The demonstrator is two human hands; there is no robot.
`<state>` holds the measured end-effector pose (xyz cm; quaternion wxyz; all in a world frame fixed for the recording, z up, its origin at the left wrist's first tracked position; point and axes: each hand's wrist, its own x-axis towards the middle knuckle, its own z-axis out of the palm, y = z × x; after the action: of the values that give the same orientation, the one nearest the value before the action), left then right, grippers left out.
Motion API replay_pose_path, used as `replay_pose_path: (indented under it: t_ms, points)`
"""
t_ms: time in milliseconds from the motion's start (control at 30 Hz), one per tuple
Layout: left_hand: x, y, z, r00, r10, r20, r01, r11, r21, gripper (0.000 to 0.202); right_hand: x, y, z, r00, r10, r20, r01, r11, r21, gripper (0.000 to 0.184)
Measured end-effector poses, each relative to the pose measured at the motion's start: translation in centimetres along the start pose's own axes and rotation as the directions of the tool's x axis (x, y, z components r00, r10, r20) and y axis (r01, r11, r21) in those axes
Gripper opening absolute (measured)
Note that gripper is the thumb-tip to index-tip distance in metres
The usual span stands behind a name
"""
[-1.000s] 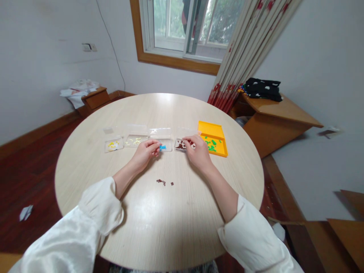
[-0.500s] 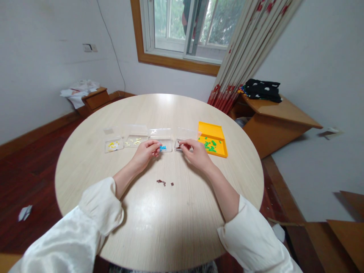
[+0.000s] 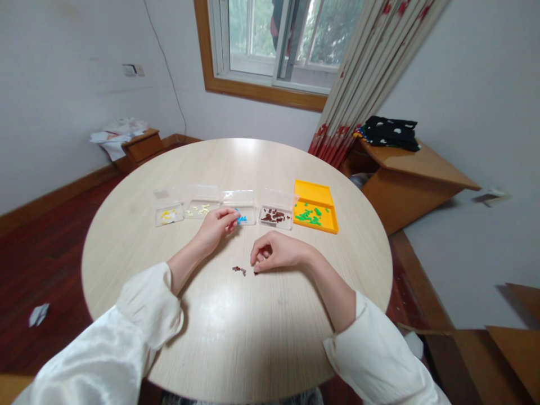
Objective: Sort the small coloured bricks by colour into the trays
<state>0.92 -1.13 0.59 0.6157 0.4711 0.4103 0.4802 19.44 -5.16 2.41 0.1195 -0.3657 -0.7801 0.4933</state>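
Loose brown pieces [image 3: 237, 269] lie at mid-frame, the right hand's [image 3: 274, 250] narrowed fingertips just beside them, grip unclear. The left hand [image 3: 216, 226], fingers narrowed, contents indiscernible, hangs by blue pieces [image 3: 242, 219]. Above, open boxes [image 3: 314, 193] separate colours, presumably against mixing.

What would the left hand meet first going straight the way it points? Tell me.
Most likely the blue pieces in the clear box, just beyond the left hand. Its height above them is unclear from this one view, so it might pass over.
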Motion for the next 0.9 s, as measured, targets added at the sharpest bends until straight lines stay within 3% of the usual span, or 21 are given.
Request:
replay_pose_path:
  t_ms: [167,400,600,733,900]
  points:
    - [0.0,0.0,0.1,1.000,0.016,0.000,-0.016,1.000,0.022,0.023,0.1,0.3,0.1,0.997,-0.002,0.075,0.007,0.997,-0.072,0.020]
    - [-0.1,0.1,0.2,0.999,0.021,0.030,-0.023,0.997,0.071,0.023,0.2,0.2,0.1,0.997,0.000,0.079,0.011,0.990,-0.141,0.012]
    - [-0.3,0.5,-0.1,0.984,0.050,0.172,-0.101,0.947,0.304,0.019,0.2,0.3,0.2,0.998,0.019,0.059,-0.012,0.992,-0.125,0.009]
    - [-0.6,1.1,-0.6,0.929,-0.054,0.367,-0.115,0.897,0.426,0.009,0.3,0.3,0.1,0.999,0.051,0.003,-0.050,0.990,-0.130,0.010]
    - [-0.8,1.6,-1.5,0.838,-0.154,0.524,-0.198,0.809,0.553,0.011,0.8,0.7,0.0,0.964,0.003,-0.267,-0.073,0.965,-0.250,0.013]
